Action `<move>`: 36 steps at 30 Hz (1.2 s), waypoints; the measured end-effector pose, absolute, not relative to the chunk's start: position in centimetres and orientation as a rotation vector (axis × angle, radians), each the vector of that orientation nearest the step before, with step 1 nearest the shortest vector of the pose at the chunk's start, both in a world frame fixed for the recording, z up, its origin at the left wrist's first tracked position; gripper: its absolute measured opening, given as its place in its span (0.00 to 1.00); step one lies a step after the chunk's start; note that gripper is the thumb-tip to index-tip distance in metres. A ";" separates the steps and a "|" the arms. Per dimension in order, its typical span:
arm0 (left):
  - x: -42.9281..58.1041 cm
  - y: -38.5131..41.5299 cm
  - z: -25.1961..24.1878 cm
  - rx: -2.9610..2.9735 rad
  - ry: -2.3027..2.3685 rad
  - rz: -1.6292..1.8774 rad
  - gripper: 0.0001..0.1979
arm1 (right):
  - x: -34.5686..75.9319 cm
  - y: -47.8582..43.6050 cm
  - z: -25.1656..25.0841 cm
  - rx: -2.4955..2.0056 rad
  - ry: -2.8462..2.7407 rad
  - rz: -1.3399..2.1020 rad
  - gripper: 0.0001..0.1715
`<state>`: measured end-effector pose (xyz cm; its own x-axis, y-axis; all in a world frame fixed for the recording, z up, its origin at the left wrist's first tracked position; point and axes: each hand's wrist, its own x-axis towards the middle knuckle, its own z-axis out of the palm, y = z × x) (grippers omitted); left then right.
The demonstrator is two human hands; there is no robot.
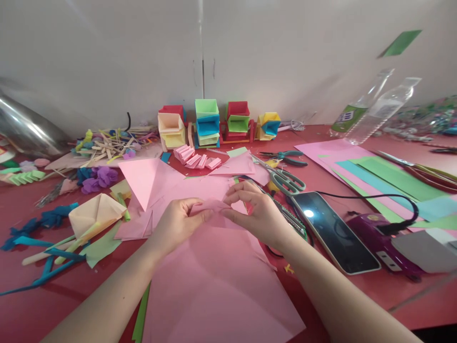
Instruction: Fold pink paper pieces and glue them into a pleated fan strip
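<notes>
Small pink paper (213, 207) at counter (43, 305) centre, pinched between both hands: left hand (180, 219) at 9 o'clock, right hand (257, 209) at 3. Large pink sheet (221, 286) at 6. Uneven finger pressure could skew a crease. Scissors (290, 182) at 2, phone (335, 233) past 3; sideways right arm (332, 295) swing could bump phone.

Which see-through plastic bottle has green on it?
The left-hand clear plastic bottle, bearing a green paper-like label; the right-hand clear plastic bottle shows no green label.
</notes>
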<state>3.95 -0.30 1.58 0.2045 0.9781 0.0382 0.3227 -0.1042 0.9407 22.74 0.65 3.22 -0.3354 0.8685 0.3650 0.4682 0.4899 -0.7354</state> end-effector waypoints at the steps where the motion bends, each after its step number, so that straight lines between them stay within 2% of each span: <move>1: 4.1 -0.4 1.5 1.597 1.264 0.974 0.13 | 22.7 0.6 3.2 -1.091 -1.965 0.650 0.05; 3: 4.2 -0.5 1.5 1.607 1.248 1.028 0.11 | 22.7 0.6 3.1 -1.076 -1.955 0.610 0.07; 6: 4.2 -0.6 1.7 1.714 1.211 1.058 0.08 | 22.7 0.5 3.1 -1.050 -1.983 0.508 0.02; 13: 4.3 -0.7 1.8 2.095 1.173 1.144 0.06 | 22.3 0.3 2.9 -0.926 -2.068 0.246 0.03; 16: 4.0 -0.6 1.5 2.266 1.213 1.335 0.09 | 22.1 0.0 3.1 -0.915 -1.986 0.158 0.07; 19: 3.5 -0.3 1.2 2.393 1.395 1.577 0.08 | 21.6 -0.7 3.2 -0.950 -1.924 0.087 0.03; 22: 3.3 -0.2 1.1 2.542 1.534 1.642 0.08 | 21.0 -1.3 3.1 -1.002 -2.038 0.258 0.09; 27: 3.8 -0.6 0.7 2.767 1.558 1.594 0.09 | 20.5 -1.5 3.0 -1.097 -1.895 0.915 0.21; 31: 4.5 -0.8 0.3 2.786 1.548 1.411 0.17 | 20.6 -1.1 3.1 -1.118 -1.593 1.150 0.16; 35: 4.8 -0.5 0.0 2.427 1.366 1.447 0.40 | 20.9 -0.5 3.1 -1.147 -1.430 1.172 0.12; 36: 4.8 -0.4 0.0 2.220 1.340 1.509 0.42 | 21.0 -0.5 3.2 -1.149 -1.413 1.165 0.12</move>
<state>4.78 -0.41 0.01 0.0993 0.7284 0.6779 0.5870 -0.5930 0.5512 21.01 -0.47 3.17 -0.1178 0.9883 0.0965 0.0938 0.1079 -0.9897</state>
